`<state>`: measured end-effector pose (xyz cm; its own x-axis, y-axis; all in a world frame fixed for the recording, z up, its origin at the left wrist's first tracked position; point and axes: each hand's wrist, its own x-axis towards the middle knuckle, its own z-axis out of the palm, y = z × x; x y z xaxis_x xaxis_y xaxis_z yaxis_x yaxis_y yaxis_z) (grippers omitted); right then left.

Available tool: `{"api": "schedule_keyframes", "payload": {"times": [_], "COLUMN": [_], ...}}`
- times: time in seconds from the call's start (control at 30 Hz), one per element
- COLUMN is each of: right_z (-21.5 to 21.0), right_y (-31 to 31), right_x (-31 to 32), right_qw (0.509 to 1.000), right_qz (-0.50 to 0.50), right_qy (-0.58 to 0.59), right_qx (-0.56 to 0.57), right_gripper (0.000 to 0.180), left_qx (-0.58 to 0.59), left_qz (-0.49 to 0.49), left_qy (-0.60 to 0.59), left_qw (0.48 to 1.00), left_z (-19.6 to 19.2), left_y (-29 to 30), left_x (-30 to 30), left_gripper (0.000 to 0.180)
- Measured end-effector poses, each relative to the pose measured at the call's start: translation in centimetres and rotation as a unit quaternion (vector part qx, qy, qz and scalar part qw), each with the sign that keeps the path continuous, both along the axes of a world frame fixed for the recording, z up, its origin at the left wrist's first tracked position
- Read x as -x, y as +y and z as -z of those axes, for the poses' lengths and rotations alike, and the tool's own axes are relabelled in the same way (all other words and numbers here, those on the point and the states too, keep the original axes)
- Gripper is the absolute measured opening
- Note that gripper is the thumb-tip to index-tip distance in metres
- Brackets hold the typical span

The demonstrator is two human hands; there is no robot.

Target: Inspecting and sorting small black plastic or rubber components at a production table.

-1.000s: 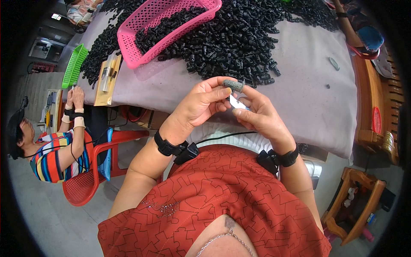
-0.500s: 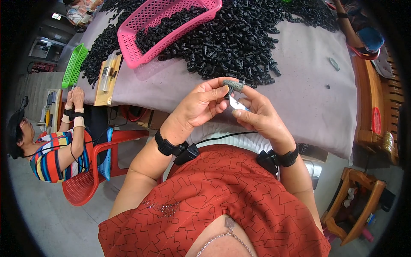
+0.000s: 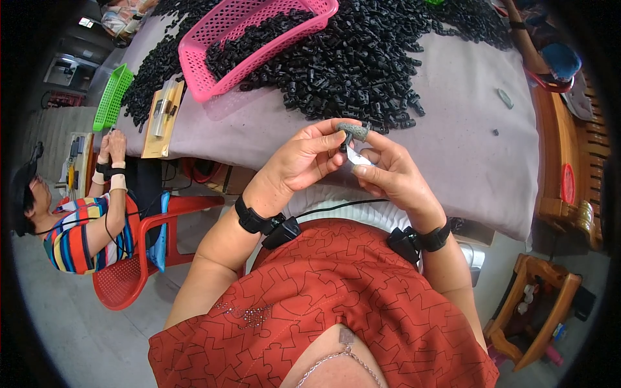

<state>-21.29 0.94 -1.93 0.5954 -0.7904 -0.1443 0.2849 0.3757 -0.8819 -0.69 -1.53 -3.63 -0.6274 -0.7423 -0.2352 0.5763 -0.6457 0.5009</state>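
Observation:
My left hand (image 3: 301,155) is closed, thumb and fingers pinching a small black plastic part (image 3: 347,140) above the table's near edge. Opposite it, my right hand (image 3: 394,171) grips a flat, white, blade-like piece (image 3: 356,156) between thumb and fingers. That piece points up against the black part; its exact kind is hard to make out. A grey speckled finger cover (image 3: 354,131) wraps the tip of my right index finger, which reaches behind the part. Just beyond my hands lies a large heap of similar black parts (image 3: 362,64).
A pink basket (image 3: 200,84) with black parts stands on the grey tablecloth (image 3: 466,129). A green basket (image 3: 111,97) and a tan card-backed pack (image 3: 162,123) lie leftward. One person sits on a red chair (image 3: 119,288) at left. A wooden stool (image 3: 533,310) stands right.
Both hands stay almost in place; the black part and the white piece have shifted only very slightly against each other.

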Motion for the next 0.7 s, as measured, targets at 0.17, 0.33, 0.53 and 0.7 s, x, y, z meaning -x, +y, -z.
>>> {"api": "schedule_keyframes", "payload": {"times": [0.17, 0.33, 0.53, 0.7], "right_z": [0.01, -0.11, 0.06, -0.08], "right_y": [0.06, 0.07, 0.0, 0.04], "right_x": [-0.05, -0.08, 0.1, 0.19], "right_qw": [1.0, 1.0, 1.0, 1.0], "right_qz": [0.001, 0.002, 0.003, -0.004], "right_qy": [0.0, -0.013, -0.017, -0.025], "right_qx": [-0.004, -0.013, -0.014, -0.014], "right_gripper": [0.052, 0.051, 0.051, 0.052], "left_qx": [0.005, 0.015, 0.014, 0.022], "left_qz": [0.0, 0.005, 0.007, 0.009], "left_qy": [-0.008, -0.009, -0.008, -0.014], "left_qw": [1.0, 1.0, 1.0, 1.0], "left_z": [-0.15, -0.16, -0.25, -0.23], "left_y": [0.12, 0.05, -0.04, -0.02], "left_x": [-0.01, 0.03, 0.13, 0.16], "left_gripper": [0.037, 0.038, 0.039, 0.039]}}
